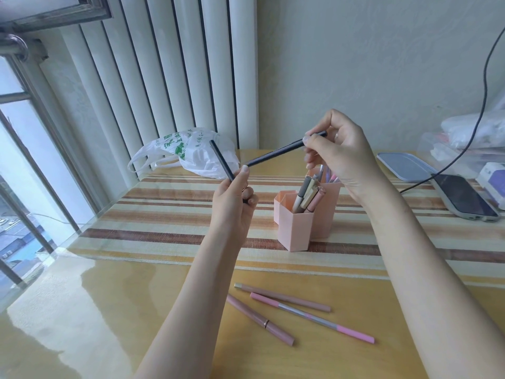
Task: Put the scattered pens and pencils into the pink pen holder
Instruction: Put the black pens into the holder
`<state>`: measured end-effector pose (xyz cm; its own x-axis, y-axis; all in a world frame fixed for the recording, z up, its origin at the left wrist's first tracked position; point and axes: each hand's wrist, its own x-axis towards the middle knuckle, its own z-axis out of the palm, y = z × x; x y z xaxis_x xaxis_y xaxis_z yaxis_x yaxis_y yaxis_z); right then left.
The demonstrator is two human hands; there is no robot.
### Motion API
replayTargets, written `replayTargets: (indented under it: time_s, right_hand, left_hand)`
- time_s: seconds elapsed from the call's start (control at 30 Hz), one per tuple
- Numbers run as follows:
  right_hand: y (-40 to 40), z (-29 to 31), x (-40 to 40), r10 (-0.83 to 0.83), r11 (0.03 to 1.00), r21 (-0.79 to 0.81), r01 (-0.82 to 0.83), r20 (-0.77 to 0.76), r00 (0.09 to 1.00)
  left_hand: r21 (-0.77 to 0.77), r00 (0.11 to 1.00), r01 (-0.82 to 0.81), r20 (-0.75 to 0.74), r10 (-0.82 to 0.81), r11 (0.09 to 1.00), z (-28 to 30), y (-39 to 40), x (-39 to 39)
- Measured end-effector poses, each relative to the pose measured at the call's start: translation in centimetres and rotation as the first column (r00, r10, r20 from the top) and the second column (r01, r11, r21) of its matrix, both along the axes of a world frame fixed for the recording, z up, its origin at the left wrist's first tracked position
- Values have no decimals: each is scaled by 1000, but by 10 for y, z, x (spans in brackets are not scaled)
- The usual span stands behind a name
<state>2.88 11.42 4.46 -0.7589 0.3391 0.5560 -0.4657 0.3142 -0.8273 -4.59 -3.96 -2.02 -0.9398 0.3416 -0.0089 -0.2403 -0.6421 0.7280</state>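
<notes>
While three pinkish pens [297,313] lie loose on the counter [109,310] nearest the camera, the pink pen holder [297,228] stands further back w/ several pens upright in it. Above it, left hand [235,198] has its grip clenched on a dark pencil [222,164]; right hand [338,157] pinches a second dark pen [276,154]. Both held over counter, tips nearly meeting. Plastic bag [191,151] & phone [464,198] sit at back.
</notes>
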Motion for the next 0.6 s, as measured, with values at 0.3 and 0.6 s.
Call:
replayTargets:
  time_s: [0.3,0.6]
  right_hand:
    - [-3,-2,0,-9,977,208,-54,289,957]
    - [-10,7,8,6,923,341,-178,449,894]
  left_hand:
    - [100,999,-32,-12,33,995,3,-5,-3]
    - [118,994,34,-106,-21,992,6,-6,1]
